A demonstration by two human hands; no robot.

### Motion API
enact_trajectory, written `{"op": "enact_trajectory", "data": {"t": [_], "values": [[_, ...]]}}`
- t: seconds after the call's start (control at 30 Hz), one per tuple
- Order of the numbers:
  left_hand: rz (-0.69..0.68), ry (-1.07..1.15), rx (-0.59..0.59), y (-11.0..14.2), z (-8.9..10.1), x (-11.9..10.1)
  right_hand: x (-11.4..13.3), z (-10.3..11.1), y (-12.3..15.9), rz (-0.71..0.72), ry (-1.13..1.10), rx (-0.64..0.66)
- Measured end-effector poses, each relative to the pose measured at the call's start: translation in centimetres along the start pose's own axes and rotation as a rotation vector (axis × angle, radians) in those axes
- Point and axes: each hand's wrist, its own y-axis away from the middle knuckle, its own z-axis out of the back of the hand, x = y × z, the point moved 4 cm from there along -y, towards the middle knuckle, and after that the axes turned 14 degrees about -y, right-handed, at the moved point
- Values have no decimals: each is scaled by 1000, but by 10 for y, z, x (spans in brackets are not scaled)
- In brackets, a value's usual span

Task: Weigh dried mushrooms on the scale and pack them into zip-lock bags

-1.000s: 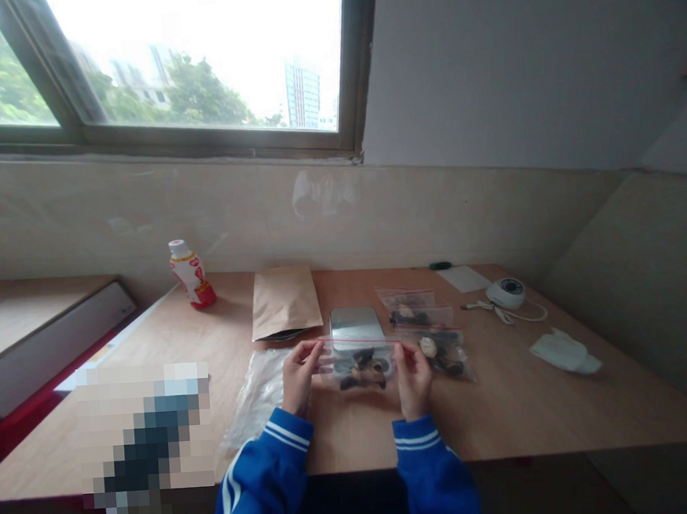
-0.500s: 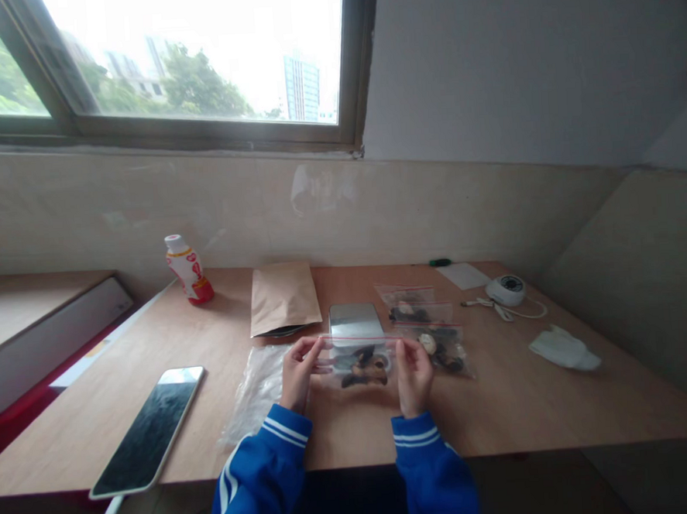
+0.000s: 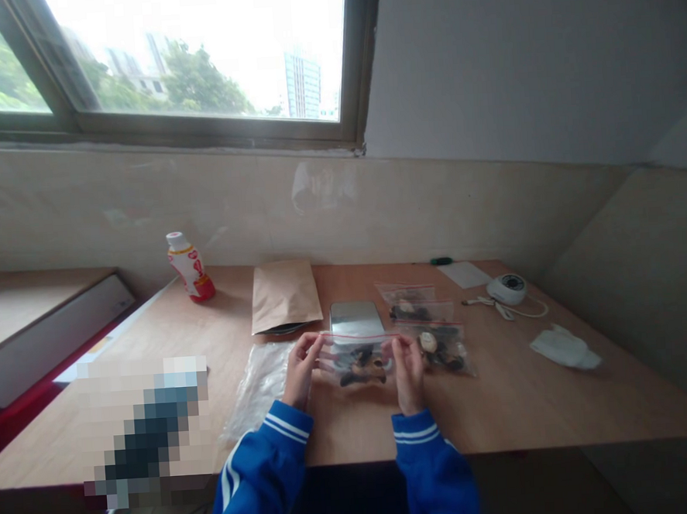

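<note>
My left hand [image 3: 301, 372] and my right hand [image 3: 409, 373] both pinch a clear plastic zip bag [image 3: 332, 358] with a red seal line, the thumb and fingers closed on its upper edge, one hand at each end. The bag lies crosswise in front of me, with its long axis running left to right between my hands, and dark dried pieces [image 3: 359, 367] sit inside. Just behind it is a flat silver scale [image 3: 356, 320]. Two more filled zip bags [image 3: 436, 350] lie beside my right hand, and a crumpled clear plastic sheet [image 3: 258, 390] lies beside my left hand.

Kraft envelope [image 3: 284, 297] beside drink bottle [image 3: 189, 268]
</note>
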Motion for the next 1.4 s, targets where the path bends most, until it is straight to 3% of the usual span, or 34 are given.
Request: {"op": "enact_trajectory", "data": {"t": [0.43,0.77,1.1,1.4], "values": [[29,6,48,-5,1,8,-9,-2,-2,-157,-24,109],[-39,-61,-10,2,1,-4,-5,0,-3,-106,-3,19],[-55,-34,-59,1,3,-4,-8,-6,0,-203,-51,117],[-27,-19,-69,2,5,-1,4,-4,-1,-84,31,72]]}}
